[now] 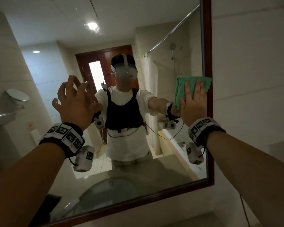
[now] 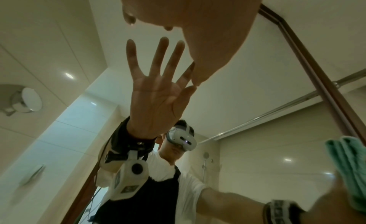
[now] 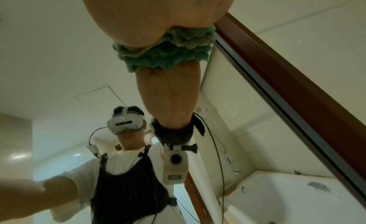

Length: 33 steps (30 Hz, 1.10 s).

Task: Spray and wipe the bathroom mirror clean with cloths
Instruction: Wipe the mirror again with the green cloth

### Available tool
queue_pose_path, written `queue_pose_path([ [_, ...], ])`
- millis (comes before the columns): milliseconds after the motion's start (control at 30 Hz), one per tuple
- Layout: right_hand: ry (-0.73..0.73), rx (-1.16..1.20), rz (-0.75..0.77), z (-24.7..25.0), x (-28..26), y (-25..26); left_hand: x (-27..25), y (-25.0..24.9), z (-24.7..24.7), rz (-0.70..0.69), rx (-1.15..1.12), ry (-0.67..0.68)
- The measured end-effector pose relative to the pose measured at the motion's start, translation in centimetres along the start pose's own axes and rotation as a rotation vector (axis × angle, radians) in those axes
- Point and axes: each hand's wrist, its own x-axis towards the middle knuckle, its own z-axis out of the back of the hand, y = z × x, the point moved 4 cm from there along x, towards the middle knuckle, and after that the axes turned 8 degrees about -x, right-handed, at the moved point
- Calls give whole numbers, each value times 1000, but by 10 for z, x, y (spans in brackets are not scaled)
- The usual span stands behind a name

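The wall mirror [image 1: 121, 38] has a dark red wooden frame [image 1: 207, 46]. A folded green cloth [image 1: 180, 89] lies flat on the glass against the right side of the frame. My right hand [image 1: 193, 102] presses on it with straight fingers. In the right wrist view the cloth [image 3: 168, 55] bunches under the palm [image 3: 148, 16] beside the frame [image 3: 277, 67]. My left hand [image 1: 72, 92] is empty, its fingers spread and slightly bent at the glass left of centre. In the left wrist view a fingertip [image 2: 195, 82] touches the mirror, and the cloth [image 2: 344, 164] shows at the right.
A round swivel mirror [image 1: 17, 95] and a metal shelf [image 1: 3, 116] hang on the left wall. White tiled wall [image 1: 252, 79] lies right of the frame. The glass reflects a round sink [image 1: 111, 190] and a bathtub [image 3: 287, 193]. A cable [image 1: 244, 210] hangs at lower right.
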Motion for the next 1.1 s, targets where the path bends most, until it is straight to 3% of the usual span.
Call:
queue_pose_path([
  [333,58,37,-117,-17,-53,14,-51,28,-12,169,14,37],
  [633,59,57,-153,-18,-67,64,-54,37,-12,94,47,56],
  [867,20,70,57,-9,-84,168,-54,52,3,5,9,91],
  [1100,-56,154,449,2,-117,326,-47,79,19,-17,-134,249],
])
